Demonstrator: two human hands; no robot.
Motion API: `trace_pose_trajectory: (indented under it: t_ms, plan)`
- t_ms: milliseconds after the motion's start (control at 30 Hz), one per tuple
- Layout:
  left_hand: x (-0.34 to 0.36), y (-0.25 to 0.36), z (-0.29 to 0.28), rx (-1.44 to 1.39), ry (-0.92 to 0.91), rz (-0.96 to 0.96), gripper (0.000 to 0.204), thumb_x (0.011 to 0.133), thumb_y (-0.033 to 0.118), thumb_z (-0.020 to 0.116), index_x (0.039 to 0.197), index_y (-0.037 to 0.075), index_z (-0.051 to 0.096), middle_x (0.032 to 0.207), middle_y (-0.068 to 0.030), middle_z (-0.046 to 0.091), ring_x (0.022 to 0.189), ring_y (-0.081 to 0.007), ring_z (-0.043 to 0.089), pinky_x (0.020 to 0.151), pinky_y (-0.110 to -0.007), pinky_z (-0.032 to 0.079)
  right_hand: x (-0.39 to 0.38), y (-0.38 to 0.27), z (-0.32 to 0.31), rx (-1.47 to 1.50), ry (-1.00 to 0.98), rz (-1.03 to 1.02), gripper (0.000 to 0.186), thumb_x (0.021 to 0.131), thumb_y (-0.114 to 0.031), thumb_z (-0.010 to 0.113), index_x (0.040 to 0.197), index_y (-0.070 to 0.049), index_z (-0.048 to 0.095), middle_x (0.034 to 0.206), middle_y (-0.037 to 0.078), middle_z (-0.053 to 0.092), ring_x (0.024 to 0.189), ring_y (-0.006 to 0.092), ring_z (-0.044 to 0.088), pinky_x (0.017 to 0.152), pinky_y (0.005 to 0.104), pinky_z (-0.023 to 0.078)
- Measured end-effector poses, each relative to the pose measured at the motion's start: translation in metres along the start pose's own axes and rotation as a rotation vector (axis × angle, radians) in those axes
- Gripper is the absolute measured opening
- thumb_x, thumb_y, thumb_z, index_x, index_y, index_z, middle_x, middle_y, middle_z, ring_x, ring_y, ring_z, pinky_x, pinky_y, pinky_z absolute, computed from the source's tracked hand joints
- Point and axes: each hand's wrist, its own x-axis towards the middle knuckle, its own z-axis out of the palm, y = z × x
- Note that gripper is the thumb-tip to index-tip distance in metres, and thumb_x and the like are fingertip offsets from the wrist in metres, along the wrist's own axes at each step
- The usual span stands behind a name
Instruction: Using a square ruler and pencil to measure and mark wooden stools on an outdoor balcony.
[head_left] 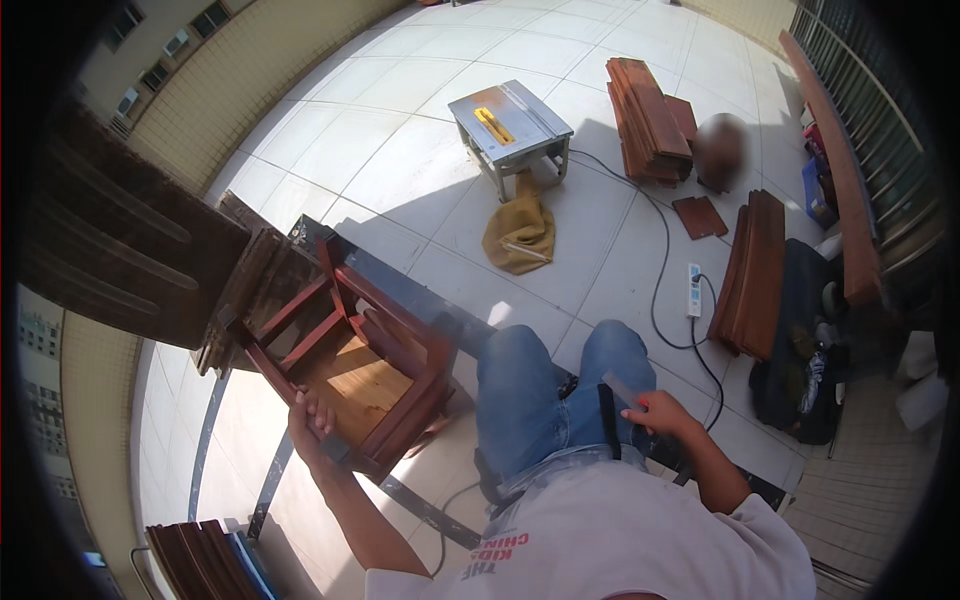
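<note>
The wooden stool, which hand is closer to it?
Left. The left hand grips an edge of the wooden stool; the right hand is farther off, to its right, near the lap, holding a flat tool.

The pale tiled floor carries a table saw, a mustard cloth, stacked reddish-brown boards, one loose panel, a white power strip and a dark bag.

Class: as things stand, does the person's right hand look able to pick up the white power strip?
Probably not straight away: the right hand already holds a flat tool, and the power strip lies on the floor past the knees, though it is mostly uncovered.
</note>
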Motion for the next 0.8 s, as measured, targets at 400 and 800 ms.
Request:
trace_pose_trajectory:
  t_ms: [400, 800]
  plan:
    - [-0.046, 0.029, 0.140, 0.934, 0.348, -0.195, 0.024, 0.090, 0.019, 0.065, 0.098, 0.005, 0.048, 0.072, -0.0017, 0.051, 0.051, -0.0077, 0.053, 0.041, -0.023, 0.044, -0.022, 0.052, 0.009, 0.465, 0.239, 0.032, 0.031, 0.089, -0.028, 0.074, 0.083, 0.000, 0.063, 0.059, 0.002, 0.055, 0.044, 0.0111, 0.052, 0.044, 0.0285, 0.040]
    - [-0.049, -0.026, 0.119, 1.195, 0.381, -0.311, 0.033, 0.090, 0.021, 0.064, 0.104, -0.006, 0.049, 0.070, -0.0105, 0.058, 0.050, -0.0168, 0.060, 0.041, -0.031, 0.049, -0.003, 0.046, -0.032, 0.258, 0.177, -0.014, 0.033, 0.090, -0.030, 0.073, 0.080, -0.001, 0.059, 0.055, 0.000, 0.051, 0.042, 0.0118, 0.052, 0.041, 0.0287, 0.040]
